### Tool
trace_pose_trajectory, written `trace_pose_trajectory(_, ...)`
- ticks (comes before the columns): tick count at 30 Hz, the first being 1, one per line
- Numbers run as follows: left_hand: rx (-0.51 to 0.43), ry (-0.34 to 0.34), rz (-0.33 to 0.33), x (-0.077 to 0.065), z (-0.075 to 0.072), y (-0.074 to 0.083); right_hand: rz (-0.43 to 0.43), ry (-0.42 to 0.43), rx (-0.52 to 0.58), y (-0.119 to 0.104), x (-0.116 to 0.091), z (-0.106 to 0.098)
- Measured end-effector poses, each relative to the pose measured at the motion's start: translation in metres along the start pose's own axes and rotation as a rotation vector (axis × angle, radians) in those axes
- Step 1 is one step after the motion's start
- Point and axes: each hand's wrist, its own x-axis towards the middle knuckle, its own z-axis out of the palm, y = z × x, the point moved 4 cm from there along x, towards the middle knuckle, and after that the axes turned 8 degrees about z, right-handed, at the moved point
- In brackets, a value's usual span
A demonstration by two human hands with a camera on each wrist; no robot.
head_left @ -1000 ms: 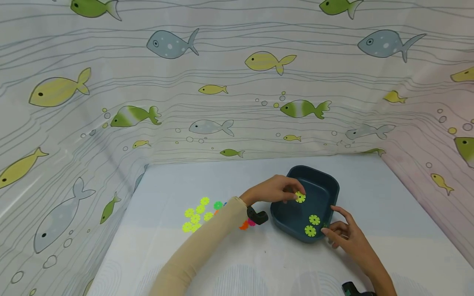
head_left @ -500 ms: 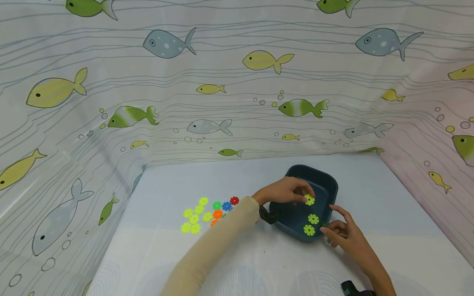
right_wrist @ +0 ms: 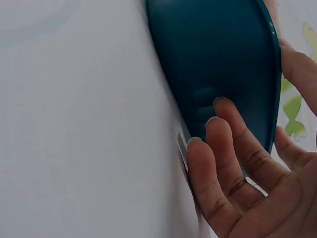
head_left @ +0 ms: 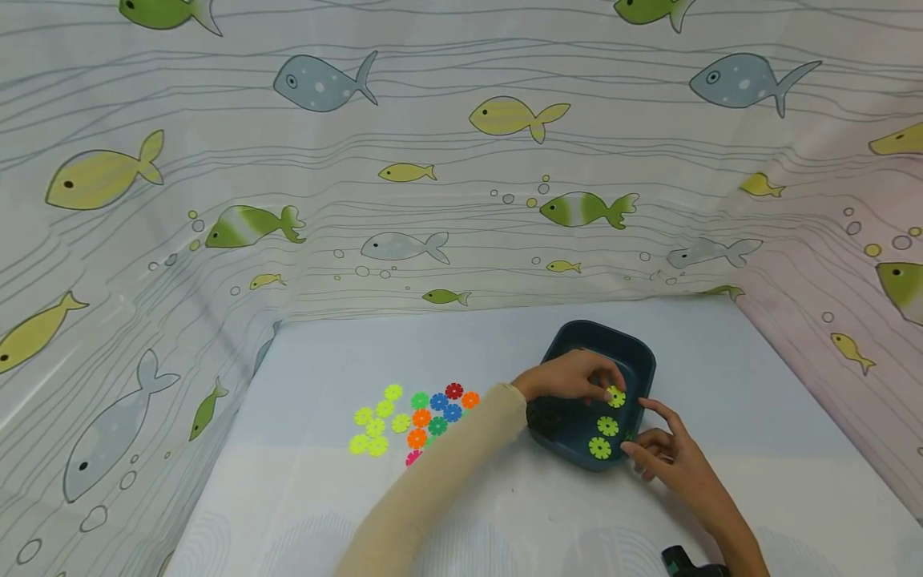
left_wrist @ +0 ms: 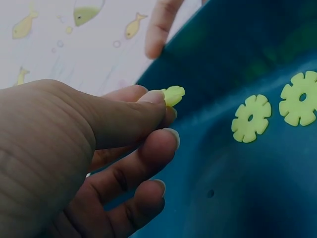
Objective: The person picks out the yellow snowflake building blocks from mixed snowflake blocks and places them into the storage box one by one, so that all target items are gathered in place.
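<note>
My left hand [head_left: 577,375] reaches over the dark blue plastic basin [head_left: 600,335]. Between thumb and forefinger it pinches a yellow flower-shaped disc [left_wrist: 173,95] with slotted edges, its other fingers loosely curled below. Two more such discs lie on the basin's floor, one yellow disc [head_left: 608,425] just behind the other yellow disc [head_left: 600,448]. At the basin's near right side, my right hand [head_left: 681,465] holds the rim. In the right wrist view, several of its fingertips [right_wrist: 225,109] lie against the outer wall, while thumb and forefinger are up at the rim.
Left of the basin, several yellow discs [head_left: 376,426] lie in a loose group on the white table [head_left: 288,489]. Beside them are blue, orange discs [head_left: 421,417], green and red ones, partly hidden by my left sleeve [head_left: 440,481]. A fish-patterned curtain [head_left: 447,264] stands behind.
My left hand has moved right across the basin with the pinched yellow disc, toward the two discs inside. More coloured discs show from behind the sleeve. The right hand stays at the rim.
</note>
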Motion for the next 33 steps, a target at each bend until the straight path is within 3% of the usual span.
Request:
trace_pose_trajectory(10,0.053,-0.024,-0.036,0.012,0.009,-0.011,-0.009,0.021,-0.040,0.004,0.001,0.001)
trace_pose_trajectory(25,0.078,-0.058,-0.075,0.021,0.016,-0.018,-0.018,0.006,-0.010,-0.001,0.000,0.000)
trace_pose_trajectory(33,0.158,-0.082,-0.078,0.025,0.020,-0.020,-0.020,0.006,-0.023,0.001,0.000,0.000)
